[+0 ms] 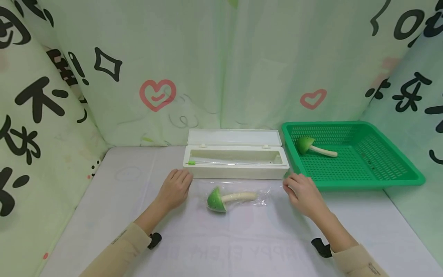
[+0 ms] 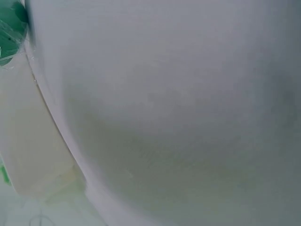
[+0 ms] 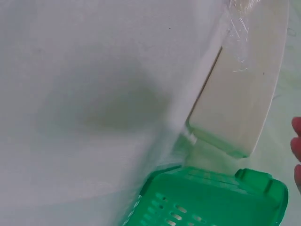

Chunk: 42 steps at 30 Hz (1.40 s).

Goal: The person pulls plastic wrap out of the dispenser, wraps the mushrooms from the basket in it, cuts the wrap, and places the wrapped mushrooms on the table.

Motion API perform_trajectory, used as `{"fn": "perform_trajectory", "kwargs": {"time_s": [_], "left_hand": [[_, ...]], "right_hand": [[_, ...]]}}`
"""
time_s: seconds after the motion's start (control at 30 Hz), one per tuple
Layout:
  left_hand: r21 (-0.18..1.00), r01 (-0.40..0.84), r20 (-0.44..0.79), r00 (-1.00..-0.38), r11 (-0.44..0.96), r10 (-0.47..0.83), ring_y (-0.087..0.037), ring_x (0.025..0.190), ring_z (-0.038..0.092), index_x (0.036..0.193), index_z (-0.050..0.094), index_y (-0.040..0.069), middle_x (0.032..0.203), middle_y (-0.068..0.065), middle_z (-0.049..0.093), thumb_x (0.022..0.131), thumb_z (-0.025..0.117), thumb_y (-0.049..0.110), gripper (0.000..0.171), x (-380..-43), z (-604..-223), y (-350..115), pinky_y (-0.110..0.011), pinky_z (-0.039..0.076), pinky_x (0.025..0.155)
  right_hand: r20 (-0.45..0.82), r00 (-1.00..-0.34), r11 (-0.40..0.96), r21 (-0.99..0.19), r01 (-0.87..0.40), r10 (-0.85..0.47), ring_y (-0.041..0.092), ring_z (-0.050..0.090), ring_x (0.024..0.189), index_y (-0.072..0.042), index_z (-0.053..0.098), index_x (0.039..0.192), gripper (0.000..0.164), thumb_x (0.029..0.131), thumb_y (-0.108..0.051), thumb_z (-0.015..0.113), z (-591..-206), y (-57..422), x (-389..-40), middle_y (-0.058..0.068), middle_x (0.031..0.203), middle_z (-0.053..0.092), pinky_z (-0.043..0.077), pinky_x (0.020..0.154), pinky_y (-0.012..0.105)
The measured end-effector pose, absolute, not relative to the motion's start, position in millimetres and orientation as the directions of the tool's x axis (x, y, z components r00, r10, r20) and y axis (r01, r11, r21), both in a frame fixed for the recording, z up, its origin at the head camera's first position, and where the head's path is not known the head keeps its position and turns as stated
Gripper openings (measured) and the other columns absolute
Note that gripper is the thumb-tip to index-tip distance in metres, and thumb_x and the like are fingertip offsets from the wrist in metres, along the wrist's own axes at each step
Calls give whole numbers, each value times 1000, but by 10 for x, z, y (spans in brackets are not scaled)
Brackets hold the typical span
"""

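Observation:
A green-capped mushroom (image 1: 216,200) with a pale stem lies on its side in clear plastic film (image 1: 263,197) on the table. Right behind it stands a long white box (image 1: 235,172) with its lid (image 1: 235,137) raised and a small green slider (image 1: 191,162) at the front left. My left hand (image 1: 176,188) is near the box's left front corner, fingers loosely bent and holding nothing. At the opposite corner, my right hand (image 1: 304,194) hovers beside the basket with loosely curled fingers. Its fingertips (image 3: 296,141) appear apart from the box in the right wrist view.
A green slotted basket (image 1: 380,161) stands to the right of the box, with another green-capped mushroom (image 1: 316,147) lying inside. Printed pale green curtains (image 1: 249,69) close off the back and both sides of the white-covered table (image 1: 221,246).

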<state>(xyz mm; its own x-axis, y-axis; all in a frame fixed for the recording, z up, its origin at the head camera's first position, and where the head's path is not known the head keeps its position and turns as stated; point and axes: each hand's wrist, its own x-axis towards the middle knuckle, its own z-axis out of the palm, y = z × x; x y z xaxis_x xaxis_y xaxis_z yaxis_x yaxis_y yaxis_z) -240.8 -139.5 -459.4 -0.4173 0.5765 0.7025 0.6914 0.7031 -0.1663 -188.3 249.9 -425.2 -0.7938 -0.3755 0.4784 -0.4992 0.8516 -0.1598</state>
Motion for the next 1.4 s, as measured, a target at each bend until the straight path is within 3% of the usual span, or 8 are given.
{"fn": "perform_trajectory", "kwargs": {"time_s": [0.2,0.37,0.6,0.83,0.97,1.07,1.27,1.4], "left_hand": [[-198,767,729,-301,610,615,-24,74,54,85,56,2,77,-8,55,99,21,17,40,-2385,-4600,-1458,-39,44,74],[-211,836,721,-216,506,658,-22,72,55,83,55,2,75,-6,56,99,24,16,38,-2356,-4582,-1515,-37,45,73],[-171,906,628,-204,388,751,-19,75,54,84,57,5,78,-3,56,99,23,18,39,-2286,-4569,-1565,-36,44,78],[-196,937,499,-158,289,852,-16,79,52,87,55,9,82,0,55,98,26,17,32,-2214,-4603,-1512,-35,43,81],[-231,936,360,-169,264,917,-17,86,53,91,57,11,89,0,57,90,48,17,11,-2159,-4611,-1448,-34,42,84],[-265,929,247,-195,260,949,-16,92,53,97,58,13,96,1,58,85,57,20,15,-2128,-4630,-1379,-34,41,87],[-310,908,138,-250,281,958,-14,92,51,98,56,16,97,4,57,90,50,24,12,-2104,-4724,-1227,-33,41,85],[-314,883,110,-331,349,937,-13,84,47,96,53,17,91,4,53,92,47,25,11,-2105,-4770,-1150,-31,40,80]], "right_hand": [[529,-694,749,-154,-645,-488,16,50,77,-11,61,76,19,68,4,70,-4343,2579,-1839,-2,81,56,37,71,38],[496,-645,676,-148,-722,-581,14,50,81,-14,60,77,22,67,2,71,-4414,2633,-1815,-5,84,54,34,76,35],[368,-643,655,-112,-747,-672,11,49,81,-18,62,77,7,77,-13,67,-4494,2635,-1803,-9,85,54,33,80,34],[276,-627,641,-51,-766,-728,11,46,78,-20,58,73,13,73,-11,68,-4580,2573,-1814,-8,84,50,35,77,36],[197,-643,649,-38,-760,-741,11,44,78,-21,56,69,15,78,-12,64,-4589,2498,-1820,-8,83,48,36,77,37],[124,-660,663,-24,-749,-741,12,43,76,-20,57,69,14,81,-13,60,-4590,2438,-1830,-8,81,44,37,77,38],[14,-693,693,-9,-721,-721,13,41,75,-20,56,69,11,78,-14,58,-4597,2362,-1854,-7,79,42,35,77,38],[7,-695,695,-2,-719,-719,13,39,73,-21,53,68,12,77,-15,58,-4612,2335,-1874,-7,78,41,34,75,37]]}}
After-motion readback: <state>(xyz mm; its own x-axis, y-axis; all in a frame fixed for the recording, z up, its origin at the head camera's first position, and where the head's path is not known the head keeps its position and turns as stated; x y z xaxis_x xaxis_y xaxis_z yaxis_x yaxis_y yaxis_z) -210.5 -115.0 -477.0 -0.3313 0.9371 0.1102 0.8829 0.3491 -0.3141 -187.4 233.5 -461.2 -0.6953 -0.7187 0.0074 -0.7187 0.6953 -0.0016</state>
